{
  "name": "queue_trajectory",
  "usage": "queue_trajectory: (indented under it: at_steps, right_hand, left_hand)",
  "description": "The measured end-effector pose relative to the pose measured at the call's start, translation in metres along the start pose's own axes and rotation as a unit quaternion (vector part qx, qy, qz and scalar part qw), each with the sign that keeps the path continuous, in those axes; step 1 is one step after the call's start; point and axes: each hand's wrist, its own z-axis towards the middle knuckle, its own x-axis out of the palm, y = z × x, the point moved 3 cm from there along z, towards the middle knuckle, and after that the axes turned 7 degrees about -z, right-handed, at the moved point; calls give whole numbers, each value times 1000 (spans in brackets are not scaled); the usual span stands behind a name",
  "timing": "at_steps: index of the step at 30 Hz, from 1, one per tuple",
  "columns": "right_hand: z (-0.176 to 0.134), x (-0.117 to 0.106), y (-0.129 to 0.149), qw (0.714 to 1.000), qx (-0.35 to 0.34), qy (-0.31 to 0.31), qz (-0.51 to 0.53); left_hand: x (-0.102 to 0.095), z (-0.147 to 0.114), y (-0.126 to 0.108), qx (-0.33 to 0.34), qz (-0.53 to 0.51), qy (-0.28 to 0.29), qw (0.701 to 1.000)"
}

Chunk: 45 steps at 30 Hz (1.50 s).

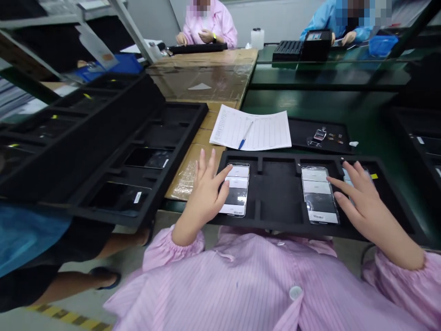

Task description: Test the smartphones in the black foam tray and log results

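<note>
A black foam tray (280,195) with recesses lies in front of me. In its left recess is a smartphone (237,195) with a lit screen, and my left hand (206,188) hovers at its left edge, fingers spread, index fingertip near the top of the screen. A second lit smartphone (319,197) lies right of the middle. My right hand (361,197) is open over the tray, its index finger and thumb at that phone's right edge. Beneath this hand a third phone (347,174) is mostly hidden. Neither hand holds anything.
Behind the tray lie printed sheets (265,133) with a blue pen (245,136), and a dark tray (303,133) with small parts. Black trays (165,179) with dark phones stand left. Two people sit across the bench; another person's legs (69,280) show at lower left.
</note>
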Motion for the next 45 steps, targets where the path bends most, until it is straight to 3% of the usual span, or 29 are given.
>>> queue_trajectory:
  at_steps: [5,9,14,17,21,25,28,34,36,40,45]
  right_hand:
    - [-15,14,14,998,59,-36,9]
    - [-17,21,24,996,61,-68,-12]
    - [-13,23,30,995,68,-27,-64]
    - [-14,20,31,995,70,-32,-70]
    - [-18,14,33,997,31,-58,-46]
    - [-19,14,39,999,-34,-21,-32]
    - [-19,12,40,999,-39,-31,-21]
    - [-21,-9,3,979,80,-187,18]
    - [-19,-16,-19,972,117,-205,-5]
    - [-10,-17,-53,977,152,-142,-41]
    - [-5,-4,-66,981,164,-91,-58]
  left_hand:
    - [16,-15,-12,-42,-8,-43,998]
    - [28,-17,-18,-48,19,-68,996]
    - [31,-16,-17,-19,16,-82,996]
    - [31,-16,-15,-6,11,-78,997]
    - [32,-15,-15,13,19,-76,997]
    - [31,-15,-16,22,20,-74,997]
    - [31,-15,-16,29,14,-77,996]
    - [33,-12,-12,38,29,-64,997]
    - [31,-14,-15,55,30,-72,995]
    - [29,-26,-22,104,16,-97,990]
    - [33,-40,-23,123,20,-76,989]
